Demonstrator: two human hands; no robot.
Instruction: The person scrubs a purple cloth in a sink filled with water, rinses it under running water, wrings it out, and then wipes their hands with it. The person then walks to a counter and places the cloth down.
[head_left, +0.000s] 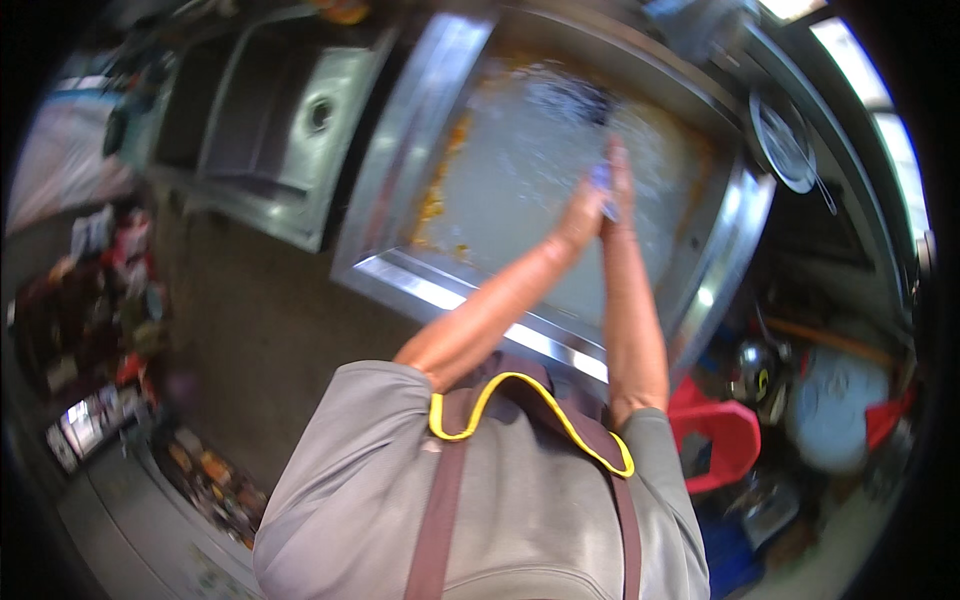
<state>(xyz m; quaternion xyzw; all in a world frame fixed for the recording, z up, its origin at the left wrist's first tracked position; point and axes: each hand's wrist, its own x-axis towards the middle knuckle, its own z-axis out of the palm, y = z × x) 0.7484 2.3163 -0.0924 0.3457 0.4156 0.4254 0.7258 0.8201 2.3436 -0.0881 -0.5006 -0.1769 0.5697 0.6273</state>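
Note:
My left hand (583, 213) and my right hand (619, 180) are pressed together, palms facing, over a wide stainless steel basin (420, 291). A small purple-blue item (602, 178) is held between them, too blurred to name. Cloudy water (517, 202) covers the floor of the basin below my hands, rippled and foamy at the far side. Yellow-orange bits (436, 199) line the left inner edge of the basin. A dark blurred patch (592, 105) lies just beyond my fingertips.
A stainless steel sink with a drain hole (321, 115) stands to the left. A round metal strainer (781, 141) is at the right. Near my right side are a red plastic item (721, 442) and a pale blue round lid or tub (840, 405). Cluttered goods (90, 315) fill the far left.

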